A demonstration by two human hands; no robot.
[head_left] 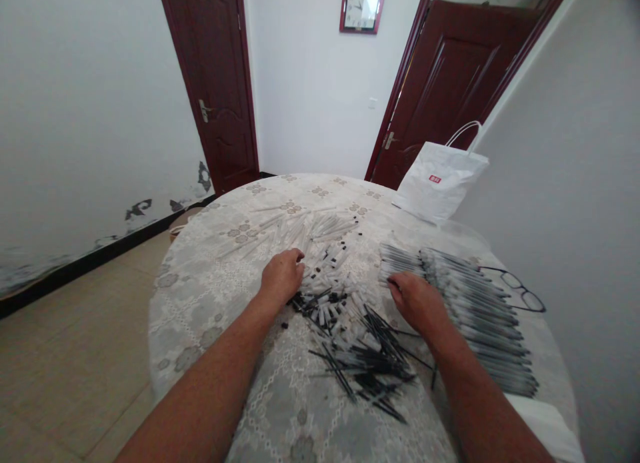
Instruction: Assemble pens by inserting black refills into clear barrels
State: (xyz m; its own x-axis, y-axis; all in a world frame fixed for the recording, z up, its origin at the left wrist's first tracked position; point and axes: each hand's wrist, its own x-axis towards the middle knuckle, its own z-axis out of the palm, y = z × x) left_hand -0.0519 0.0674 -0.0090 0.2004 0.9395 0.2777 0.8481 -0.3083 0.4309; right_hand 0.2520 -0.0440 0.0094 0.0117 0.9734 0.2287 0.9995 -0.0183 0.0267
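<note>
My left hand (284,275) is at the left edge of a pile of short white pen caps (330,276), its fingers curled and closed; what they hold, if anything, is hidden. Over on the right, my right hand (415,300) has thumb and fingertips pinched together at the near end of a small row of pens (400,258). I cannot make out what is in that pinch. Black pen refills (375,363) lie loose between my forearms. Beyond my left hand, clear pen barrels (310,228) are spread out. Stacked finished-looking pens (490,316) lie in a long row right of my right hand.
A patterned cloth covers the round table (200,290). Eyeglasses (525,293) lie at the right by the pen stack. A white paper bag (440,180) stands at the back right. Something white (545,426) lies at the near right edge.
</note>
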